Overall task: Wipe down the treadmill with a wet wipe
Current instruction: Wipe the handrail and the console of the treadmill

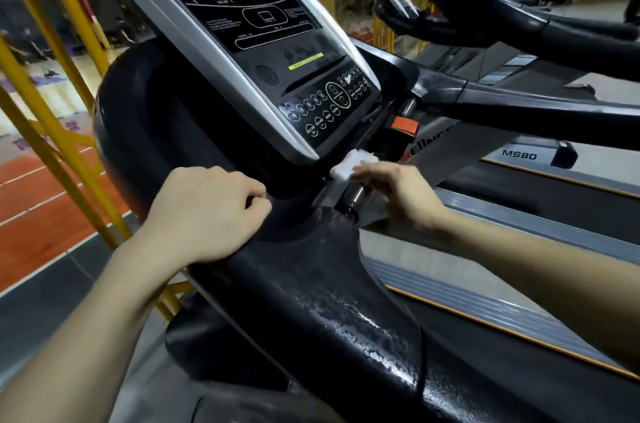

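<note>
Left hand (207, 214) clamps the black handrail (329, 284) of the treadmill (145, 131), fingers curled over its edge, forearm reaching in from seven o'clock. At its three o'clock, the right hand (398, 194) holds the wet wipe (343, 164) in its fingertips, pressing it just under the console (263, 41)'s five o'clock corner.

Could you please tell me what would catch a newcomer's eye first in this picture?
The large black treadmill console with a silver frame fills the upper centre. Just below its lower right corner, the right hand pinches a small white wet wipe, while the left hand rests curled on the black surround. In the foreground the glossy black plastic handrail glistens with wet streaks.
</note>
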`<state>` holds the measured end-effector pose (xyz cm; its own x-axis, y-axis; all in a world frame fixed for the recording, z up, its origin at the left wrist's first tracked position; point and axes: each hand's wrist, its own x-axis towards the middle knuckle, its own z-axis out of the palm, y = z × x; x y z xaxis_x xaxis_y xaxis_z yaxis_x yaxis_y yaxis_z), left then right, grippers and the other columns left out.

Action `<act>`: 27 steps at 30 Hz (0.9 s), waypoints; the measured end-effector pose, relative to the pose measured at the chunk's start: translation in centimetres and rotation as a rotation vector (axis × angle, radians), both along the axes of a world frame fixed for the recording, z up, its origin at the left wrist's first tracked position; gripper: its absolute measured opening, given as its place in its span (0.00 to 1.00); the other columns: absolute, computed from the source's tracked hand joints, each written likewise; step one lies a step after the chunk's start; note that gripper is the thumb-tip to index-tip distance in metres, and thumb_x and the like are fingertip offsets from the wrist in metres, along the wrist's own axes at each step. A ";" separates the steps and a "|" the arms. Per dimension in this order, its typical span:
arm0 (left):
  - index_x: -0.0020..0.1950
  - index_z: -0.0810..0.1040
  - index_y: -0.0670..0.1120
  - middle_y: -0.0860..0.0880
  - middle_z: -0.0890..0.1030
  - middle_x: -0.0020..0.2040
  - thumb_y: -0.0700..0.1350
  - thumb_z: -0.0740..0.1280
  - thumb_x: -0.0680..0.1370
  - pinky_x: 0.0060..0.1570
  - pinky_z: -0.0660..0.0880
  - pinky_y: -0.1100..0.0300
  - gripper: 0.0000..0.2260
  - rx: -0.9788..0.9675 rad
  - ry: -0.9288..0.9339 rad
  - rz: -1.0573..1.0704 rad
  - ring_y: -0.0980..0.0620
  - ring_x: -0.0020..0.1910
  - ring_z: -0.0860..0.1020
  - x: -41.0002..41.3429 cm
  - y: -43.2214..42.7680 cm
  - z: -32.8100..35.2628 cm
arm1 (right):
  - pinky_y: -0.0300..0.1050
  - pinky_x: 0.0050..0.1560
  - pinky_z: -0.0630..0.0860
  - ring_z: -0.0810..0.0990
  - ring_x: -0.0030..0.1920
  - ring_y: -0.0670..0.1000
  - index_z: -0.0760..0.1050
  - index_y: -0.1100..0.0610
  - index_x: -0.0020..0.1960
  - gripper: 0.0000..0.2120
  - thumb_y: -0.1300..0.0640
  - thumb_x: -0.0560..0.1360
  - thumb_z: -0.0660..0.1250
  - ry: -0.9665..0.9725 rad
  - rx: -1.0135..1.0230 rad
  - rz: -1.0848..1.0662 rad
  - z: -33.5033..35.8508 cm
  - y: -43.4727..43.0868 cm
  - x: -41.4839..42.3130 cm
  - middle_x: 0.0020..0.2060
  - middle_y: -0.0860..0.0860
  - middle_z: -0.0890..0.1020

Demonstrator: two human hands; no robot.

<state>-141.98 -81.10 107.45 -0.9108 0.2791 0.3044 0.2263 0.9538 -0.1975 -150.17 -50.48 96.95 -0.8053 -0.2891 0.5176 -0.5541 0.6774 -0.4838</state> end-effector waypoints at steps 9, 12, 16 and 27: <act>0.42 0.81 0.60 0.56 0.81 0.31 0.61 0.47 0.75 0.41 0.77 0.53 0.22 -0.001 0.047 -0.031 0.57 0.35 0.78 -0.5 -0.2 -0.4 | 0.55 0.72 0.77 0.80 0.71 0.48 0.86 0.55 0.64 0.23 0.73 0.75 0.70 -0.023 -0.096 -0.105 0.5 0.8 -1.8 0.67 0.52 0.84; 0.42 0.81 0.59 0.56 0.81 0.31 0.60 0.48 0.75 0.41 0.77 0.52 0.22 0.019 0.063 -0.046 0.57 0.36 0.78 -0.3 -0.2 -0.6 | 0.47 0.76 0.73 0.77 0.73 0.45 0.86 0.53 0.65 0.26 0.75 0.73 0.71 -0.008 -0.020 -0.013 -0.2 -1.0 2.5 0.68 0.50 0.83; 0.42 0.82 0.58 0.55 0.80 0.30 0.60 0.49 0.75 0.39 0.75 0.53 0.22 0.022 0.066 -0.056 0.56 0.34 0.77 -0.4 0.0 -0.4 | 0.39 0.71 0.75 0.80 0.66 0.36 0.85 0.50 0.66 0.22 0.70 0.80 0.69 -0.075 -0.035 0.074 0.7 -1.1 6.1 0.62 0.40 0.85; 0.39 0.81 0.52 0.51 0.78 0.30 0.56 0.54 0.78 0.34 0.66 0.55 0.18 0.022 0.092 -0.180 0.51 0.33 0.77 -0.5 -0.3 -0.5 | 0.34 0.67 0.74 0.78 0.68 0.36 0.80 0.46 0.72 0.19 0.62 0.85 0.67 -0.395 0.040 0.223 5.0 -2.3 13.1 0.71 0.41 0.80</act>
